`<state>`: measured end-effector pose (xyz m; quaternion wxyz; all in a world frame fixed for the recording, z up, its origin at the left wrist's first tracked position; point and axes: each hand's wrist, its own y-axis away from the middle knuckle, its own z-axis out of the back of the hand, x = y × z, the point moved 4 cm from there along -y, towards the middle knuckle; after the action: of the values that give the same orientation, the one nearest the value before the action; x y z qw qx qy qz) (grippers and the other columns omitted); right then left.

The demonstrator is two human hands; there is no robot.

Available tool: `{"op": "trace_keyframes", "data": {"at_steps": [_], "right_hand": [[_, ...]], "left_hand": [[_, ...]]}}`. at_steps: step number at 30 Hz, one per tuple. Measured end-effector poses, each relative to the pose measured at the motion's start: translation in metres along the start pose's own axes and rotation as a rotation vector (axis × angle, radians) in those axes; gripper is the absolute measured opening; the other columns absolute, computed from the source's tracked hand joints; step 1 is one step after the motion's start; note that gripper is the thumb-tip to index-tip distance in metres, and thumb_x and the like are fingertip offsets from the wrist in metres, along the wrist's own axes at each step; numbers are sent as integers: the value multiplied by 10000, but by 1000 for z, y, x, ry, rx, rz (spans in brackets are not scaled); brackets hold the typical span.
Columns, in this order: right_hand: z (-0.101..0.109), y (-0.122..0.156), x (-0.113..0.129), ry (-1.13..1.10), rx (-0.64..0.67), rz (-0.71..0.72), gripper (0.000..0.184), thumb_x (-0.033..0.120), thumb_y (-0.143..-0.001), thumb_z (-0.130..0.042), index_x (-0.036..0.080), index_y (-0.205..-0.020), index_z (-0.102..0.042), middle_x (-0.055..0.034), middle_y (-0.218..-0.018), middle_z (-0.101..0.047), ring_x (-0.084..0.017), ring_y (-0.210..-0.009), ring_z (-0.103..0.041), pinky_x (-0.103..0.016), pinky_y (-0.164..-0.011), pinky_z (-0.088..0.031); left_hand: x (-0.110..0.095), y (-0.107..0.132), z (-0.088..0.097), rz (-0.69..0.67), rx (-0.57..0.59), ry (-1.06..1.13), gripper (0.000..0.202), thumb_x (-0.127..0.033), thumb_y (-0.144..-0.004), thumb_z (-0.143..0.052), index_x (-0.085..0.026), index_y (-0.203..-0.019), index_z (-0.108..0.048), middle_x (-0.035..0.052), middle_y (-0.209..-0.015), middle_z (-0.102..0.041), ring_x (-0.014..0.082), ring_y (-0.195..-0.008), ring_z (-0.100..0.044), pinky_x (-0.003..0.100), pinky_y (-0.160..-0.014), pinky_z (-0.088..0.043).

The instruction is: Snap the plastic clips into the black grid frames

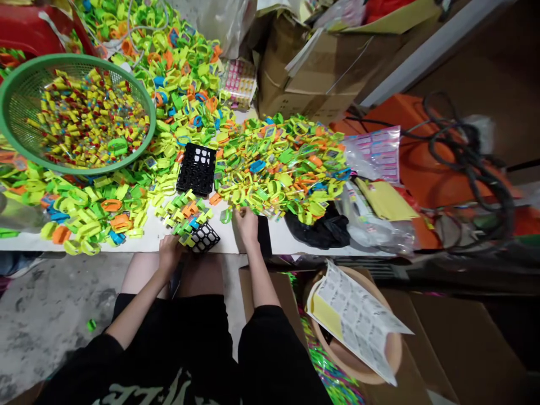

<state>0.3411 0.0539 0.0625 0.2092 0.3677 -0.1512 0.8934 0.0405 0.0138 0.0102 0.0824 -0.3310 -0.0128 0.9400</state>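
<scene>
At the table's near edge, my left hand [169,251] grips the left side of a black grid tray [205,238], which sits tilted. Rows of yellow-green, green, orange and blue plastic toy watches [184,215] fill the tray's upper left part, while cells at its lower right are bare. To the right of it, my right hand [246,224] is closed in a pinch close to the big pile; whatever is in the fingertips is too small to make out. A single green piece [226,216] lies just left of those fingers. Farther back rests a stack of black grid trays [197,169].
Loose toy watches [287,163] are heaped across the table. A green basket [149,132] of small yellow-and-red pieces stands at left. A black plastic bag [323,229] lies right, near an open carton [312,84]. Below right is a round tub [394,354] with printed sheets.
</scene>
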Motion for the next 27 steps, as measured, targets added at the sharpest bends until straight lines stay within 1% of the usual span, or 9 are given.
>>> {"op": "trace_keyframes", "data": {"at_steps": [2,4,7,9,11,14,18,22,27], "right_hand": [[4,15,8,-100,3,-10,324,423,-832,-565,134,-922,-681,-102,-756,-711,-227,-699,-657,-349,-732,-523],[-3,37,17,-242,102,-11,342,448,-831,-562,143,-903,-697,-85,-740,-720,-221,-696,-676,-329,-709,-534],[-30,74,32,-437,311,52,306,444,-785,-624,180,-904,-723,-74,-881,-751,-226,-824,-702,-332,-779,-553],[-49,94,39,-533,400,117,287,434,-748,-675,205,-914,-727,-61,-999,-745,-221,-920,-693,-337,-856,-548],[-66,105,42,-605,456,137,291,439,-747,-686,212,-925,-723,-59,-1040,-731,-208,-938,-686,-333,-877,-549],[-81,109,41,-640,513,79,285,444,-785,-660,209,-937,-715,-63,-1013,-723,-194,-908,-685,-326,-847,-561],[-85,105,39,-610,554,49,199,376,-805,-658,213,-907,-707,-52,-955,-721,-194,-894,-676,-326,-817,-563],[-83,101,45,-502,597,180,91,208,-787,-629,214,-851,-694,-39,-949,-708,-188,-888,-654,-313,-821,-543],[-85,97,58,-329,634,305,199,90,-768,-585,210,-893,-683,-55,-971,-690,-200,-884,-640,-318,-836,-518]], "left_hand": [[0,-1,2,-10,15,2,167,-231,-827,-623,-208,-983,-678,76,-918,-669,262,-936,-574,358,-785,-416],[-2,-1,5,-29,30,10,167,-233,-838,-603,-202,-986,-676,76,-919,-668,259,-936,-573,360,-794,-414],[-5,-1,10,-62,45,29,175,-234,-865,-556,-200,-994,-670,71,-925,-669,248,-930,-573,358,-802,-413],[-8,-1,13,-78,38,36,185,-240,-881,-531,-201,-1002,-666,69,-927,-670,244,-930,-576,357,-809,-412],[-10,-1,14,-82,28,34,180,-249,-892,-516,-203,-980,-666,65,-907,-670,244,-923,-581,356,-809,-412],[-12,-1,15,-81,24,26,171,-257,-898,-507,-204,-939,-665,61,-880,-672,244,-905,-590,353,-805,-416],[-12,-1,14,-73,27,13,157,-260,-877,-531,-204,-942,-664,66,-924,-683,243,-916,-596,355,-816,-426],[-12,-1,14,-55,32,9,153,-261,-865,-547,-194,-941,-662,65,-900,-680,236,-884,-595,354,-818,-427],[-11,-1,12,-51,22,17,143,-265,-861,-557,-186,-925,-658,65,-868,-669,236,-868,-582,354,-812,-421]]}}
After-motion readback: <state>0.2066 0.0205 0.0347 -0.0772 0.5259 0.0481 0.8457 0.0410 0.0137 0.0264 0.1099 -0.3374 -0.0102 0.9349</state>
